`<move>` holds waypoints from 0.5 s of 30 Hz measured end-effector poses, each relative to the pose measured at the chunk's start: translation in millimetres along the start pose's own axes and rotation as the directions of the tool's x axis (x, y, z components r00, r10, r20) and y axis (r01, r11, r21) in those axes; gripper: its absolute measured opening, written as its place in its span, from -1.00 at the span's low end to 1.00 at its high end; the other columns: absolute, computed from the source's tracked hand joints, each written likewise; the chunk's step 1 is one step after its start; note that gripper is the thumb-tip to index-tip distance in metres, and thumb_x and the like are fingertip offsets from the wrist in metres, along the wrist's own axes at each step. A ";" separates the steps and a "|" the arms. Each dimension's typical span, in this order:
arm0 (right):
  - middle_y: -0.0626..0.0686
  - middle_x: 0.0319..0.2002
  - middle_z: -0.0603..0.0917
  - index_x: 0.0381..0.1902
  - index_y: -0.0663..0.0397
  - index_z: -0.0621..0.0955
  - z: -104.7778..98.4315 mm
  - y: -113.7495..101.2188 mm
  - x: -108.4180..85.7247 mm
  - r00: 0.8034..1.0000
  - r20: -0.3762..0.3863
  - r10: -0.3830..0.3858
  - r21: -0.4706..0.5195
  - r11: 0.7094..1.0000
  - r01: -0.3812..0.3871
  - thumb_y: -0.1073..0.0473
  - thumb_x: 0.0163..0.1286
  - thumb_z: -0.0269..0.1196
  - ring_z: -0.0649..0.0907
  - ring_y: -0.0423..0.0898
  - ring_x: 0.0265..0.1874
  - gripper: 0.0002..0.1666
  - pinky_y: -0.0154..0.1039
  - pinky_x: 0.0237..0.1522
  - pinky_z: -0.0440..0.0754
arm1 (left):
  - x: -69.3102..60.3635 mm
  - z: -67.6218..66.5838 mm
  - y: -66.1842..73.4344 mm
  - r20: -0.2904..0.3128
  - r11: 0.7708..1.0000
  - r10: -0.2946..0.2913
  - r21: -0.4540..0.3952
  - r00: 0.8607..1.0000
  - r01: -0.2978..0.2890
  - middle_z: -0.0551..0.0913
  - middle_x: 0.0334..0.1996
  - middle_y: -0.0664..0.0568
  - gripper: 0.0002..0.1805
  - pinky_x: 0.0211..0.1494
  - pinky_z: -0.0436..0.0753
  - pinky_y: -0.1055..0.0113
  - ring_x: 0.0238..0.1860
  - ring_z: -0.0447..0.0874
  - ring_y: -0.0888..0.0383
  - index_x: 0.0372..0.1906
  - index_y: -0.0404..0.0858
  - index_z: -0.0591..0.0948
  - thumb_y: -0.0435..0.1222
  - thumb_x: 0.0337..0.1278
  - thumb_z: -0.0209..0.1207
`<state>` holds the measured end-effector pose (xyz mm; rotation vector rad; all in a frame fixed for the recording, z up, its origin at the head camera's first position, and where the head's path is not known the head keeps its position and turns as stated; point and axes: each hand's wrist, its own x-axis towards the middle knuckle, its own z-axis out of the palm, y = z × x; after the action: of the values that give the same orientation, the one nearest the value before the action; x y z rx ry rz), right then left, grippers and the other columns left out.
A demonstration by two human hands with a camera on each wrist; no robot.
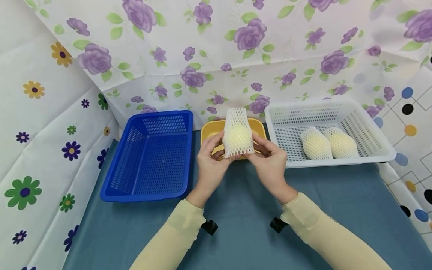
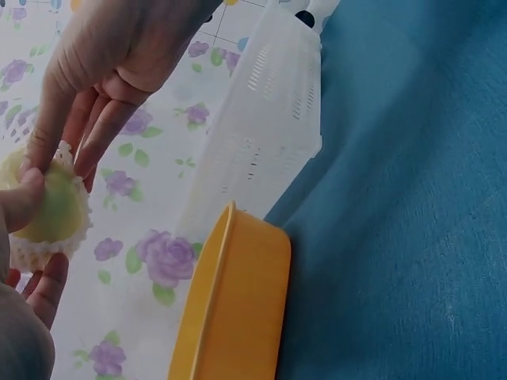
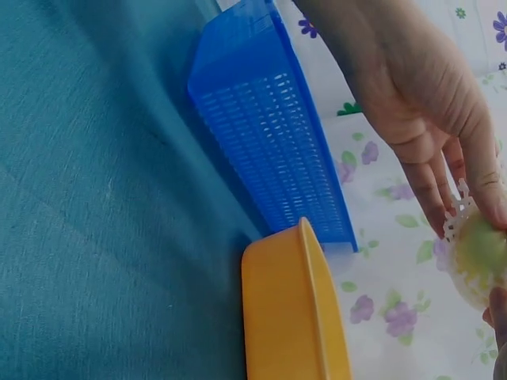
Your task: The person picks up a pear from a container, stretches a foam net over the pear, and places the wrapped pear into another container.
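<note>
A round yellow-green fruit (image 1: 238, 138) sits inside a white foam net sleeve (image 1: 237, 117), raised over the yellow bin (image 1: 260, 128). My left hand (image 1: 212, 160) grips it from the left, and my right hand (image 1: 270, 162) grips it from the right, thumbs at the near end. Above the fruit, the sleeve's far end stands up like a tube. In the left wrist view the fruit's green underside (image 2: 57, 207) shows bare through the sleeve's opening, close to the thumbs. Most of the bin's inside is hidden behind my hands.
On the left stands a blue perforated basket (image 1: 189, 157). To the right, a white perforated basket (image 1: 337, 162) holds two sleeved fruits (image 1: 316, 144). A blue-green cloth (image 1: 243, 225) covers the table, and a flowered curtain (image 1: 216, 48) hangs behind.
</note>
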<state>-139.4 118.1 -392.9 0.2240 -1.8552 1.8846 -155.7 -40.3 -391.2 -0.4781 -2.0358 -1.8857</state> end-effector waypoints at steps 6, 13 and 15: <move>0.32 -0.06 0.64 0.09 0.31 0.55 -0.1 -2.7 2.7 1.000 0.013 0.016 -0.037 0.999 -0.015 0.42 0.00 0.41 0.68 0.21 -0.13 -0.38 -0.26 -0.22 0.70 | 2.0 -1.7 2.3 0.046 0.999 -0.034 0.036 0.998 0.033 0.45 0.16 -0.06 -0.18 0.03 0.65 0.18 0.09 0.52 0.04 0.31 -0.25 0.37 -0.39 -0.20 0.42; 0.24 -0.01 0.52 0.21 0.20 0.46 -2.9 -1.5 4.5 0.991 0.133 0.005 -0.132 0.991 0.013 0.39 0.01 0.41 0.65 0.10 -0.07 -0.25 -0.28 -0.28 0.71 | 2.4 -5.2 -1.3 0.104 0.989 -0.131 -0.062 0.986 0.137 0.46 0.26 -0.02 -0.16 -0.03 0.65 0.26 0.11 0.59 0.04 0.32 -0.18 0.35 -0.46 -0.21 0.40; 0.23 -0.01 0.48 0.22 0.21 0.45 -3.1 -1.5 4.9 0.989 0.149 0.011 -0.127 0.992 0.008 0.39 0.01 0.41 0.62 0.09 -0.05 -0.25 -0.25 -0.27 0.72 | 2.1 -5.4 -2.2 0.104 0.988 -0.130 -0.066 0.986 0.137 0.48 0.24 -0.02 -0.16 -0.07 0.67 0.29 0.08 0.62 0.04 0.31 -0.21 0.36 -0.46 -0.22 0.40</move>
<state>-142.3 122.2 -389.6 0.3285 -2.0669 1.7850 -158.5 -45.7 -391.7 -0.4737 -2.1161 -2.0597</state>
